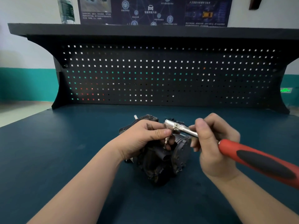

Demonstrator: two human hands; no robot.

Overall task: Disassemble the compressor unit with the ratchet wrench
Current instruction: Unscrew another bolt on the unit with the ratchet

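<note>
table [64, 151]: dark blue-green top, wide and flat | on it: black metal compressor [161, 160] sitting near the middle, dirty and dark | back edge: black board with little square holes [161, 75] stands up from the table | top shelf [145, 29]: dark, holds a clear bottle [66, 10] at the left

A dark, grimy compressor [161, 160] sits on the bench; above it, a chrome-headed ratchet wrench [226, 147] with a red-and-black handle slants right.
</note>
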